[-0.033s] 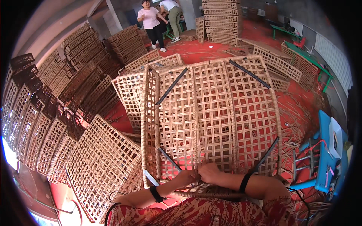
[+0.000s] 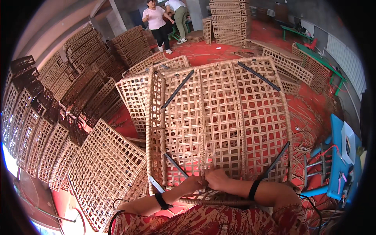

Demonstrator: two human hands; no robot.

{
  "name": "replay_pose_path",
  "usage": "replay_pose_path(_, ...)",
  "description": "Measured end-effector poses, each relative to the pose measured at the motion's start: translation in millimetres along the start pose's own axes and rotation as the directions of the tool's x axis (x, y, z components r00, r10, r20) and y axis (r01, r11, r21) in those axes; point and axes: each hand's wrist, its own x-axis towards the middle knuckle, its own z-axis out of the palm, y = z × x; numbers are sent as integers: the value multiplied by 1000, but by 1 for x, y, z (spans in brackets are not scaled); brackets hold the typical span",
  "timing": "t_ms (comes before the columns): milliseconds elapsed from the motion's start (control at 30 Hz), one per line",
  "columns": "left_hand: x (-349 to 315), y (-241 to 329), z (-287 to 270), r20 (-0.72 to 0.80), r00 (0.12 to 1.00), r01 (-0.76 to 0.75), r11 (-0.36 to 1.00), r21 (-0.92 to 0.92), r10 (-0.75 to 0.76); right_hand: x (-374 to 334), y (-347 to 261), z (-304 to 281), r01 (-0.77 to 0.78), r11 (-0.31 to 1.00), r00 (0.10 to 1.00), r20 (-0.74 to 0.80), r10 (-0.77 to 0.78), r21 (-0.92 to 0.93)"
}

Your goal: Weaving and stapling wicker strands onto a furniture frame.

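A large woven rattan panel [image 2: 221,117] with a raised side wall [image 2: 155,129] stands tilted before me, its open lattice showing red floor behind. Dark metal braces cross its corners, one of them a far-right brace [image 2: 259,76]. At the panel's near edge, beside the lower end of a thick wrapped rib, my left hand [image 2: 192,183] is closed with fingers bent. Touching it almost, my right hand [image 2: 216,179] is closed too, its fingers pressed down at the same spot. What the fingertips pinch is hidden and small. Each forearm wears a black strap.
Another lattice panel [image 2: 107,168] leans at the left. Stacks of rattan frames [image 2: 88,47] fill the left and back. A blue stool [image 2: 340,172] holding a white tray [image 2: 347,143] stands at right. Cut strands litter the red floor. Two people [image 2: 157,23] are at the back.
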Motion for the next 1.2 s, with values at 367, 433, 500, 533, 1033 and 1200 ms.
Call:
replay_pose_path(367, 8, -6, -1, 67, 989, 149, 916, -373, -133, 2, 27, 13, 161, 986, 981, -121, -155, 39)
replay_pose_path(433, 4, 7, -7, 91, 982, 187, 916, -354, -165, 7, 29, 8, 163, 986, 976, -150, -156, 35)
replay_pose_path(500, 5, 6, -15, 179, 966, 240, 901, -362, -186, 8, 26, 4, 197, 980, 961, -195, -197, -19)
replay_pose_path(533, 4, 4, -15, 184, 966, 236, 904, -358, -180, 7, 25, 4, 189, 982, 962, -197, -189, -22)
replay_pose_path(1033, -9, 24, 0, -82, 996, -3, 913, 408, 40, 7, 14, -21, 49, 999, 998, 41, -50, 19)
replay_pose_path(1200, 0, 3, 5, -36, 992, -79, 826, 558, 120, -2, 8, -30, 20, 998, 979, 199, -30, 54)
